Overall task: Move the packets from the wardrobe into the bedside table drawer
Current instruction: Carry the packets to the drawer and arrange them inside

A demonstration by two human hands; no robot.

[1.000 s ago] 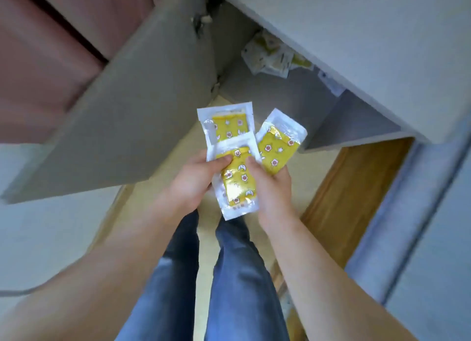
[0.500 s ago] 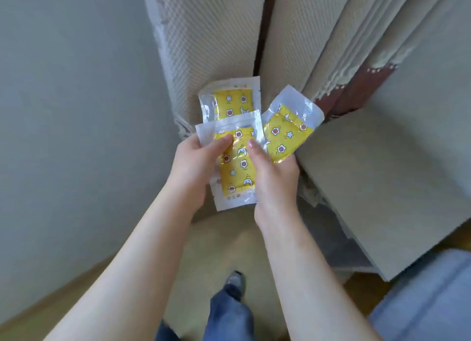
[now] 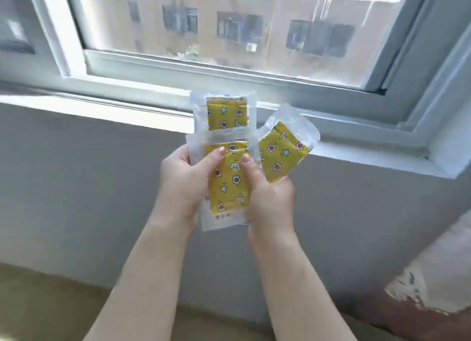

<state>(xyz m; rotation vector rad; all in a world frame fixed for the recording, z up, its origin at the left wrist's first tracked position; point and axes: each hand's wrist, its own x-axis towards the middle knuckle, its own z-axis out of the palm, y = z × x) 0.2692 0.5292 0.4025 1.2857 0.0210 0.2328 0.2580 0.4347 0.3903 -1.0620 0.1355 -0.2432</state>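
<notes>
I hold three clear packets with yellow patterned contents, fanned out at chest height. The front packet [image 3: 229, 185] is gripped from both sides, with my left hand [image 3: 182, 185] on its left edge and my right hand [image 3: 270, 200] on its right. A second packet [image 3: 226, 113] sticks up behind it. The third packet [image 3: 284, 149] leans to the right, held by my right hand. Both thumbs press on the front packet. Neither the wardrobe nor the bedside table is in view.
A window [image 3: 229, 29] with a white frame fills the top, and a sill [image 3: 369, 157] runs below it. A grey wall [image 3: 76, 187] lies under the sill. A curtain edge [image 3: 438, 277] shows at the lower right and pale floor [image 3: 38, 310] at the bottom.
The view has swung from the open wardrobe past the curtain to the window. My hands keep the same hold on the three packets throughout.
</notes>
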